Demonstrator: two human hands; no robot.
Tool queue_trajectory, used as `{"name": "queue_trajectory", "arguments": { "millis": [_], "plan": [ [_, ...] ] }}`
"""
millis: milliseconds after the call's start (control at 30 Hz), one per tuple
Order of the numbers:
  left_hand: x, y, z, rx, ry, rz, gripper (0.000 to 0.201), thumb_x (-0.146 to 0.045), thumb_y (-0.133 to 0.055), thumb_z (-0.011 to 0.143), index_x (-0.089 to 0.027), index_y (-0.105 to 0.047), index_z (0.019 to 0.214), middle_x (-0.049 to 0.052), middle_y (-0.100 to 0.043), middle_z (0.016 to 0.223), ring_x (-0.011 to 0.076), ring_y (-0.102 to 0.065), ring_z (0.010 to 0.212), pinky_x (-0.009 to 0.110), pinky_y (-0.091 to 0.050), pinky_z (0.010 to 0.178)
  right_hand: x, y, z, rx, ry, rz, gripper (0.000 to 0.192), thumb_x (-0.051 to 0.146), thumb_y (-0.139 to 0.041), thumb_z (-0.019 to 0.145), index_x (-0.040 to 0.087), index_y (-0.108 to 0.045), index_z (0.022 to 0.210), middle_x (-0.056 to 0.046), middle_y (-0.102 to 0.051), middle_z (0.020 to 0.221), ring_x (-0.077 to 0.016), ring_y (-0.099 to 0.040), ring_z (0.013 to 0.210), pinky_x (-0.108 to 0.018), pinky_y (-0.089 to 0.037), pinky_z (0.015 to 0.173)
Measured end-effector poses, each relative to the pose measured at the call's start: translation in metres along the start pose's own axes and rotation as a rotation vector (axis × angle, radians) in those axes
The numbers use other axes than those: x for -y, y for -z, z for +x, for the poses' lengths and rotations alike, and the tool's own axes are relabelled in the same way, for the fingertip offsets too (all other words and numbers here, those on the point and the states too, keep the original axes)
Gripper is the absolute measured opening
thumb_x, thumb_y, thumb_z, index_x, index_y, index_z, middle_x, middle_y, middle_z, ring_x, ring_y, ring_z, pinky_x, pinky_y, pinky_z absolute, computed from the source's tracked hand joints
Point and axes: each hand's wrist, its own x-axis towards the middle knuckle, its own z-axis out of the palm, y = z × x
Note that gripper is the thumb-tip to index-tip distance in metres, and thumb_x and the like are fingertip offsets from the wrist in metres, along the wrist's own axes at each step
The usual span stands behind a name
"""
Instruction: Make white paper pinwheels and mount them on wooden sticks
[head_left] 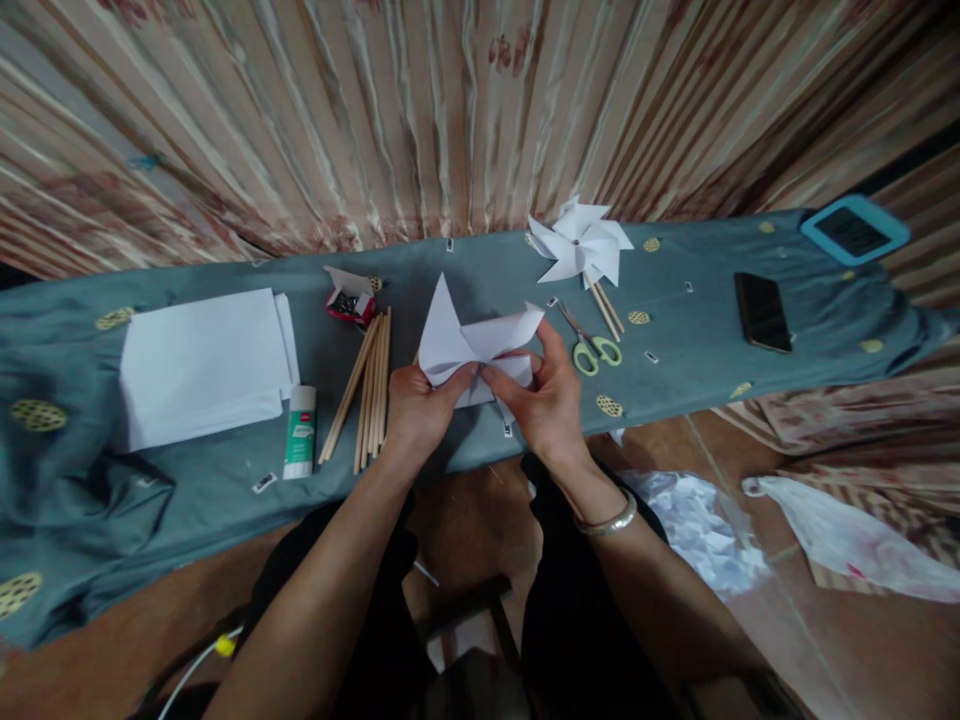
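Observation:
Both of my hands grip a white paper pinwheel (442, 330) whose corners are folded in toward its middle. My left hand (421, 405) is closed on its left side, and my right hand (546, 395) is closed on its right side. The two thumbs press together at the centre, so what lies beneath them is hidden. To the left of my left hand lie several wooden sticks (369, 395). Scissors (589, 345) with green handles rest to the right of my right hand. Beyond them lies a finished-looking paper pinwheel (579, 242) with wooden sticks (604, 305) below it.
On the cloth-covered table (675, 360) are a stack of white paper (202, 365), a glue stick (301, 432), a small red box (350, 300) of dark pins or tacks, a phone (763, 312) and a blue-framed device (855, 230). A curtain hangs behind. Paper scraps (697, 525) lie in a bag on the floor.

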Motion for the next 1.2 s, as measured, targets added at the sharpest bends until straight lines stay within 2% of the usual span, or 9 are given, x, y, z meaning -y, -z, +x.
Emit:
{"name": "queue_trajectory", "arguments": {
  "millis": [367, 667, 867, 1000, 1100, 1200],
  "plan": [
    [0.001, -0.003, 0.0, -0.022, 0.025, 0.021, 0.017, -0.03, -0.075, 0.061, -0.015, -0.073, 0.069, 0.004, -0.075, 0.07, 0.0228, -0.069, 0.07, 0.03, -0.055, 0.063, 0.002, 0.0, 0.0, 0.008, -0.011, 0.056, 0.073, 0.034, -0.079, 0.068, 0.024, -0.044, 0.131, 0.001, -0.072, 0.085, -0.0189, -0.068, 0.075, -0.035, -0.059, 0.069],
    [-0.009, -0.003, -0.003, -0.048, 0.101, -0.076, 0.012, -0.023, -0.078, 0.058, -0.017, -0.072, 0.066, 0.003, -0.073, 0.068, 0.0264, -0.07, 0.077, 0.032, -0.055, 0.07, 0.001, 0.002, -0.001, 0.034, -0.017, -0.002, 0.071, 0.033, -0.075, 0.072, 0.027, -0.042, 0.135, 0.002, -0.07, 0.085, -0.0184, -0.067, 0.074, -0.035, -0.058, 0.07],
    [-0.008, -0.004, -0.003, -0.045, 0.086, -0.153, 0.019, -0.024, -0.081, 0.056, -0.017, -0.073, 0.072, 0.004, -0.074, 0.073, 0.0254, -0.07, 0.078, 0.032, -0.055, 0.072, 0.001, 0.001, 0.0, 0.022, -0.017, 0.02, 0.071, 0.033, -0.076, 0.071, 0.027, -0.044, 0.134, 0.001, -0.072, 0.088, -0.0191, -0.068, 0.075, -0.035, -0.059, 0.07],
    [-0.002, -0.005, -0.003, -0.033, 0.077, -0.194, 0.021, -0.026, -0.081, 0.055, -0.017, -0.074, 0.073, 0.004, -0.075, 0.074, 0.0238, -0.069, 0.076, 0.032, -0.055, 0.071, -0.001, 0.002, 0.001, 0.028, -0.016, 0.01, 0.062, 0.033, -0.076, 0.07, 0.027, -0.049, 0.125, 0.001, -0.072, 0.087, -0.0193, -0.069, 0.075, -0.035, -0.058, 0.07],
    [0.004, -0.008, -0.001, -0.037, 0.113, -0.257, 0.026, -0.026, -0.084, 0.053, -0.015, -0.074, 0.075, 0.004, -0.075, 0.075, 0.0232, -0.069, 0.076, 0.031, -0.055, 0.071, -0.004, 0.004, 0.004, 0.039, -0.006, -0.034, 0.048, 0.033, -0.076, 0.07, 0.025, -0.054, 0.113, 0.0, -0.072, 0.09, -0.0192, -0.069, 0.077, -0.035, -0.058, 0.071],
    [0.011, -0.012, 0.0, -0.055, 0.166, -0.354, 0.031, -0.027, -0.085, 0.051, -0.015, -0.074, 0.077, 0.003, -0.075, 0.077, 0.0219, -0.069, 0.076, 0.03, -0.055, 0.072, -0.007, 0.004, 0.006, 0.021, -0.021, -0.078, 0.045, 0.033, -0.076, 0.07, 0.025, -0.055, 0.108, 0.001, -0.073, 0.088, -0.018, -0.068, 0.073, -0.032, -0.057, 0.068]
  ]
}}
